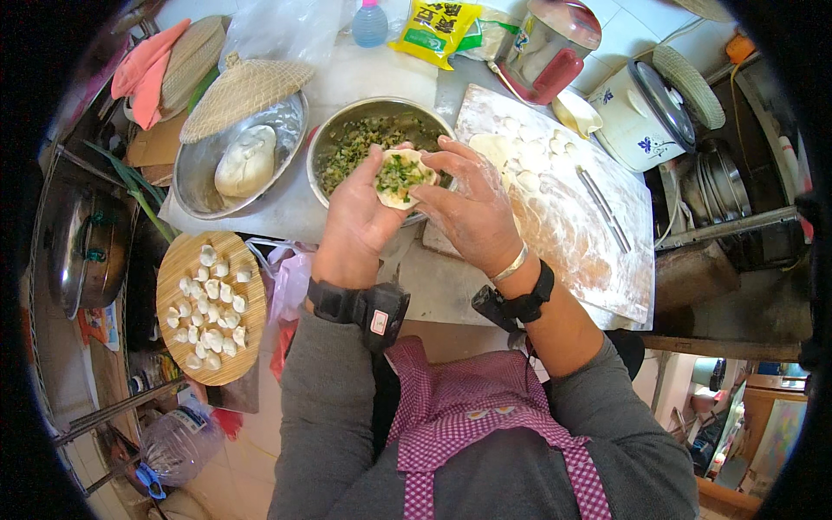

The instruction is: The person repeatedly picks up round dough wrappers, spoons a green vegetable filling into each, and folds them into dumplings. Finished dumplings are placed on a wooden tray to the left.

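Observation:
A round dumpling wrapper [390, 200] topped with chopped green filling [402, 172] rests in my left hand [357, 214]. The thumb and fingers of my right hand [471, 205] pinch the wrapper's right edge. Both hands are above the near side of a steel bowl [316, 170], which holds more chopped green filling [354, 140]. To the right lies a floured wooden board [559, 240] with several small dough pieces [530, 153], a flat rolled wrapper [489, 148] and a metal rolling pin [603, 208].
At the left, a steel basin [195, 201] holds a dough lump [246, 162], partly under a woven lid [244, 91]. Several finished dumplings [212, 289] sit on a round bamboo tray [175, 260]. Along the back are a yellow packet [435, 29], a red-lidded container [552, 49] and a white lidded pot [627, 127].

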{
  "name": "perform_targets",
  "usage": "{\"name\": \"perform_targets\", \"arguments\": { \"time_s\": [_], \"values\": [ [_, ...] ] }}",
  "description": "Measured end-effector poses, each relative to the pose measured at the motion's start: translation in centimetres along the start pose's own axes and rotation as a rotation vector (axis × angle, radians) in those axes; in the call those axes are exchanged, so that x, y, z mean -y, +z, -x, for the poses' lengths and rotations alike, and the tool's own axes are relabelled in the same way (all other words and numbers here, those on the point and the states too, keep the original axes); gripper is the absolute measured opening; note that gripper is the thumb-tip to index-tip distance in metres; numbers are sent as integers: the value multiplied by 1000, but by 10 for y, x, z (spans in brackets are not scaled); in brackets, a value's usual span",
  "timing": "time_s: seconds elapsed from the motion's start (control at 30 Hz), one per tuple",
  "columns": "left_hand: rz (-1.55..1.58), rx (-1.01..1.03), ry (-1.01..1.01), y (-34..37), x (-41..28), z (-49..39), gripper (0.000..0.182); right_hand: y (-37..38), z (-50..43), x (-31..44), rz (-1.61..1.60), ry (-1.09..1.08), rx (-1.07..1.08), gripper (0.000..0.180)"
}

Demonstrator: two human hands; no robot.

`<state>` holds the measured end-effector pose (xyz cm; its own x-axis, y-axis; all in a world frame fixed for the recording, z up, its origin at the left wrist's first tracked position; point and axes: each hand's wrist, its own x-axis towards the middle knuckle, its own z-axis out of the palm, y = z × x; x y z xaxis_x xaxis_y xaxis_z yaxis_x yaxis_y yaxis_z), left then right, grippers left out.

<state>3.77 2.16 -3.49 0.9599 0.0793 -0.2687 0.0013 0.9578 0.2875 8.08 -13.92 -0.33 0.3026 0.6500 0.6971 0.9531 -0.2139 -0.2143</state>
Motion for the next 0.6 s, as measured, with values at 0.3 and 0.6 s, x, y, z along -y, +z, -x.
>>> {"name": "perform_targets", "arguments": {
  "time_s": [0.3,0.6],
  "values": [
    [-340,84,43,11,12,9,41,9,-12,-16,-280,244,22,9],
    [-309,162,33,21,9,18,53,-4,-15,-12,-267,347,-17,11]
  ]
}}
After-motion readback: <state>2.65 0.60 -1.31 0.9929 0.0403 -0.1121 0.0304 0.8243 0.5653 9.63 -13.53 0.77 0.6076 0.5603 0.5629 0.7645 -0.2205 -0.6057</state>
